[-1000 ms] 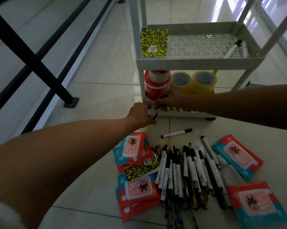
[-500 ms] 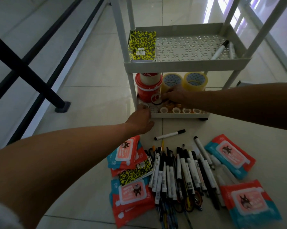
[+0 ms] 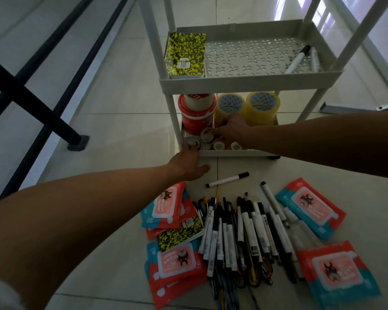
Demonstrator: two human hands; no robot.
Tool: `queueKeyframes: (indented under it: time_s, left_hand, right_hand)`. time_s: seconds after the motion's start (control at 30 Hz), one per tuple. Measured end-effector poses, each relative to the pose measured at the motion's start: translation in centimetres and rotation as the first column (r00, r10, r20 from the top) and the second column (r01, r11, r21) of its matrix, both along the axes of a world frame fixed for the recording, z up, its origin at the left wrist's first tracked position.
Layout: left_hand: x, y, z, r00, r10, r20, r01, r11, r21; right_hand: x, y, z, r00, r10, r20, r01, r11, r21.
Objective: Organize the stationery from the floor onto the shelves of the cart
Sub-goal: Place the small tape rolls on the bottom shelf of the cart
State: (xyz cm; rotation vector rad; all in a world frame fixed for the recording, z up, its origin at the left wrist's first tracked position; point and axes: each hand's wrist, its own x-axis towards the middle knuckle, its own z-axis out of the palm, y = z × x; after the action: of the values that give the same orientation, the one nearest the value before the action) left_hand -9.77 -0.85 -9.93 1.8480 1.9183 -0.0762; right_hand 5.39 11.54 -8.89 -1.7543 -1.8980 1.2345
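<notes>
The grey cart's bottom shelf (image 3: pixel 233 153) holds a red tape stack (image 3: pixel 196 117), two yellowish packing tape rolls (image 3: pixel 261 106) and a row of small tape rolls (image 3: pixel 218 145). My left hand (image 3: pixel 187 163) reaches to the shelf's front left corner. Its fingertips touch a small white tape roll (image 3: pixel 191 143) there, and its thumb is spread away from the roll. My right hand (image 3: pixel 233 130) is inside the shelf and pinches another small tape roll (image 3: pixel 207 133), held on edge. On the floor lie a pile of markers and pens (image 3: pixel 246 231) and a yellow-black notebook (image 3: pixel 179 237).
The shelf above (image 3: pixel 251 82) carries a yellow-black notebook (image 3: pixel 186 54) at its left and two markers (image 3: pixel 299 59) at its right. Several red-and-teal wipe packs (image 3: pixel 311 208) flank the pens, and a lone marker (image 3: pixel 227 179) lies near the cart. A black railing (image 3: pixel 32 99) runs along the left.
My left hand has moved the small roll it held from the shelf's front edge into the front left corner. My right hand has picked up a small roll and shifted slightly.
</notes>
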Motion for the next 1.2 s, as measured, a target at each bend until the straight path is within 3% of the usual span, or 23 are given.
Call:
queueKeyframes:
  time_s: [0.3,0.63,0.83,1.2]
  left_hand:
    - [0.3,0.7,0.4,0.999,-0.036,0.0,0.036,0.999,-0.035]
    - [0.3,0.2,0.2,0.99,-0.03,0.141,0.017,0.996,0.087]
    - [0.4,0.3,-0.3,0.989,-0.015,0.144,0.003,0.996,0.085]
    - [0.0,0.9,-0.7,0.99,-0.012,0.143,0.015,1.0,-0.022]
  right_hand:
    - [-0.3,0.0,-0.6,0.996,0.066,0.052,-0.064,0.998,-0.022]
    - [-0.6,0.0,-0.6,0.996,0.046,0.071,-0.046,0.999,0.001]
    - [-0.6,-0.2,-0.5,0.999,0.005,-0.034,-0.007,0.998,-0.068]
    - [-1.1,0.1,-0.1,1.0,0.015,-0.023,-0.017,0.996,-0.091]
